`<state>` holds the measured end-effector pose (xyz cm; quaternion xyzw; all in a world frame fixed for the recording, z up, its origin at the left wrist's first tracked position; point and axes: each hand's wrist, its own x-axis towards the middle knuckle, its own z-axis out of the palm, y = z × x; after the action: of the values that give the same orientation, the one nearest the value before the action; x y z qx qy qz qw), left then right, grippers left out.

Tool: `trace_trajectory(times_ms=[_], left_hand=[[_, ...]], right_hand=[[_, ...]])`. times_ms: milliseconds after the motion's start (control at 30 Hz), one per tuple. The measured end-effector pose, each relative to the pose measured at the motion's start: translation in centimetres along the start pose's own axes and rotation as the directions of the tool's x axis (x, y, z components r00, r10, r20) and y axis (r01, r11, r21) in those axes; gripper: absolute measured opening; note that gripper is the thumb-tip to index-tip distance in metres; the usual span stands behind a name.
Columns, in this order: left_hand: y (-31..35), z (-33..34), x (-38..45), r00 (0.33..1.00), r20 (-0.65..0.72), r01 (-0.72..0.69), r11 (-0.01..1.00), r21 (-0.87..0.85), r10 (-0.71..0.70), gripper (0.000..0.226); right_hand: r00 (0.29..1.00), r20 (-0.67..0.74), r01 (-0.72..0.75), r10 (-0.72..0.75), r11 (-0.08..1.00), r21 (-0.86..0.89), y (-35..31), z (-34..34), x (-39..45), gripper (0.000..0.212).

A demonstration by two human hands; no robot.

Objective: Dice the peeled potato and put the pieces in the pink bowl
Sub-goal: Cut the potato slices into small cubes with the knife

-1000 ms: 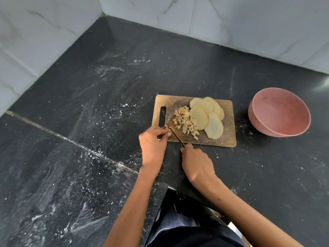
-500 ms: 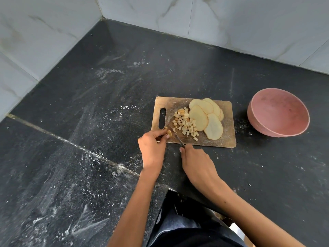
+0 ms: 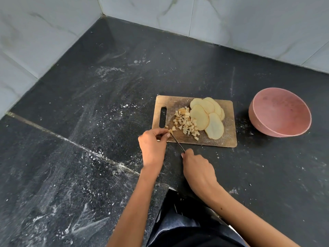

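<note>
Your left hand pinches a small potato piece on the cutting board; your right hand grips the knife. Wet, slippery slices: pin them flat, fingertips tucked.

1. I see soft, even daylight; the white wall tiles read bright, the black countertop dim.
2. A faint sheen lies on the countertop near its far corner.
3. The pink bowl casts a soft shadow toward the cutting board.
4. My wide lens bends the countertop's edges and the tile seams.
5. Focus holds well; the knife is slightly smeared, and the picture's corners are softer.
</note>
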<state>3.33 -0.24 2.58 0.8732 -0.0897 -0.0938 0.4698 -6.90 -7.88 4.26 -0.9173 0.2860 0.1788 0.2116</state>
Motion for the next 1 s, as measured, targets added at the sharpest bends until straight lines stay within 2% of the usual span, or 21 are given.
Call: trace_trajectory(times_ms=[300, 500, 667, 833, 1000], left_hand=[[0.0, 0.0, 0.2, 1.0, 0.011, -0.027, 1.0, 0.014, 0.027, 0.013], [-0.1, -0.3, 0.7, 0.998, 0.046, -0.04, 0.998, 0.037, 0.038, 0.009], [0.0, -0.2, 0.7, 0.999, 0.027, 0.016, 0.998, 0.056, -0.018, 0.006], [0.5, 0.0, 0.9, 0.998, 0.011, 0.062, 0.994, 0.094, -0.063, 0.007], [0.5, 0.1, 0.9, 0.989, 0.01, 0.144, 0.99, 0.002, -0.144, 0.01]], right_hand=[[0.999, 0.038, -0.024, 0.021, 0.996, 0.082, 0.3, -0.3, 0.3, 0.031], [0.994, 0.105, -0.022, -0.009, 0.958, 0.284, 2.0, -1.6, 1.0, 0.03], [0.999, 0.04, -0.008, -0.003, 0.959, 0.283, 1.8, -2.1, 1.4, 0.031], [0.998, 0.04, 0.025, -0.038, 0.962, 0.272, 0.6, -1.3, 1.0, 0.03], [0.999, 0.027, 0.016, -0.025, 0.95, 0.312, 0.0, -0.9, 1.2, 0.032]])
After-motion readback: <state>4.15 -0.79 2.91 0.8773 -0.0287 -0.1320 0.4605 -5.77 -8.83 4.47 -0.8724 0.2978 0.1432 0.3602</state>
